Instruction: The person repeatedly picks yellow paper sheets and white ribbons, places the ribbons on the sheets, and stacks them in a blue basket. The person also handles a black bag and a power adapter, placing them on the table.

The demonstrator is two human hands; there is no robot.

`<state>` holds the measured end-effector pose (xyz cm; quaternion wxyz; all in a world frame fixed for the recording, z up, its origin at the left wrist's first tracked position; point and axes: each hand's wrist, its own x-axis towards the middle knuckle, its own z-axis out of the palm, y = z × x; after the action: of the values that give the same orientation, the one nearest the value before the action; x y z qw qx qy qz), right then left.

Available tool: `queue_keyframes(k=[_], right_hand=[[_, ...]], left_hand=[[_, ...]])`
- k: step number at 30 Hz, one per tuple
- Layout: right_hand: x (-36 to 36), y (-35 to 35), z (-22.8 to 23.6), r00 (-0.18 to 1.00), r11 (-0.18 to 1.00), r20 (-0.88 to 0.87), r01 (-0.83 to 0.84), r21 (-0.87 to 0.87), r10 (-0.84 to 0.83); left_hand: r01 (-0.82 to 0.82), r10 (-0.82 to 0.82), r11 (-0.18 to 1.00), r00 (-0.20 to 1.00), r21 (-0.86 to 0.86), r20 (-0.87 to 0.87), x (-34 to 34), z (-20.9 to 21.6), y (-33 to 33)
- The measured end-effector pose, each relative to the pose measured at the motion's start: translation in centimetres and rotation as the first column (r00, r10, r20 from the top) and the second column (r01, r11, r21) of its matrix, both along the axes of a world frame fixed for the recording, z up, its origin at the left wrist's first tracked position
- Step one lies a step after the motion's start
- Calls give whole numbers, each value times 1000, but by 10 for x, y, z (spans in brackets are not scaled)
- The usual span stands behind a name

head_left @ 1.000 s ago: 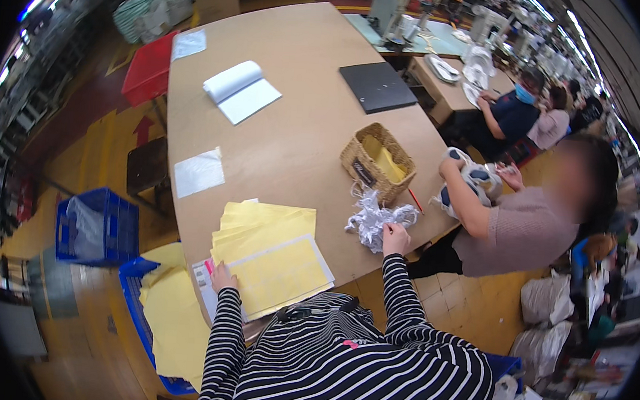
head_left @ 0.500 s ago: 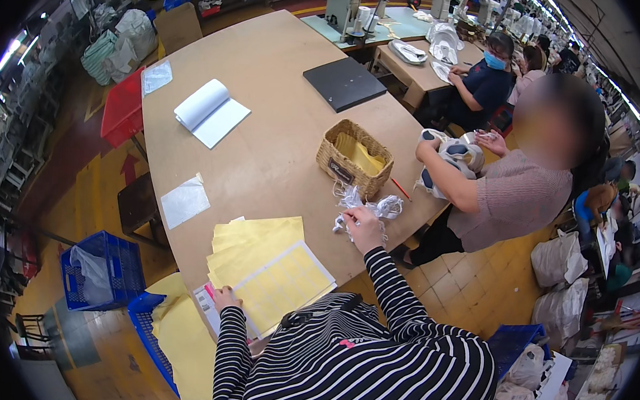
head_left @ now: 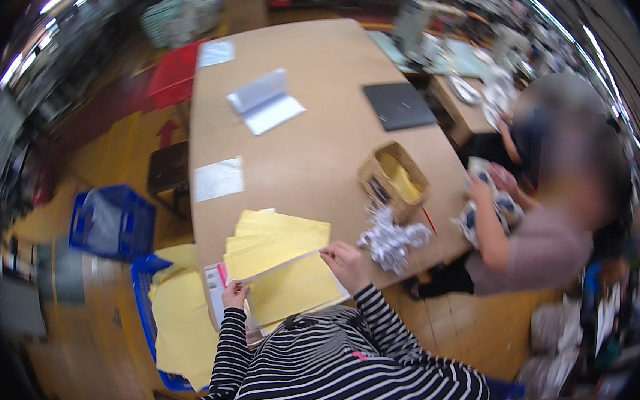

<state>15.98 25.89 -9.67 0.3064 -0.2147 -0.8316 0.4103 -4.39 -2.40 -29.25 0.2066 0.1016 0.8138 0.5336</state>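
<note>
A pale-bordered yellow sheet [head_left: 294,284] lies in front of me at the table's near edge. My right hand [head_left: 345,266] pinches its far right corner. At its far left corner, my left hand [head_left: 235,295] has its fingers closed on the edge. Just beyond are fanned yellow sheets [head_left: 276,230], partly overlapped by the bordered one. A white and pink printed paper [head_left: 216,282] shows beside my left hand. To the right of my right hand sits a heap of white cords [head_left: 392,239], touched by neither hand.
A wicker basket [head_left: 370,178] with yellow pieces stands beyond the cords, near a red pencil [head_left: 429,221]. An open notebook [head_left: 267,106] and a black board [head_left: 399,106] lie farther off. A blue crate [head_left: 147,314] with yellow sheets is at my left; a co-worker [head_left: 549,256] stands right.
My right hand has left the white cords and moved left to the bordered yellow sheet, taking its corner. My left hand has closed on the opposite corner. The whole view has shifted and blurred.
</note>
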Motion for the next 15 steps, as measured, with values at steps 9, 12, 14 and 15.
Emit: queue_keyframes(k=[9,12,14,15], right_hand=[[-68,-89,53,838,791,-63,-534,-297,542],[-87,-108,63,824,780,-85,-558,-282,559],[-96,-115,67,819,756,-139,-568,-325,556],[-101,-117,68,816,730,-174,-572,-375,551]], left_hand=[[-531,273,600,839,598,471,59,183,14],[-487,241,571,869,661,432,75,215,28],[-451,265,569,892,687,366,87,224,36],[-427,315,576,903,697,293,90,227,38]])
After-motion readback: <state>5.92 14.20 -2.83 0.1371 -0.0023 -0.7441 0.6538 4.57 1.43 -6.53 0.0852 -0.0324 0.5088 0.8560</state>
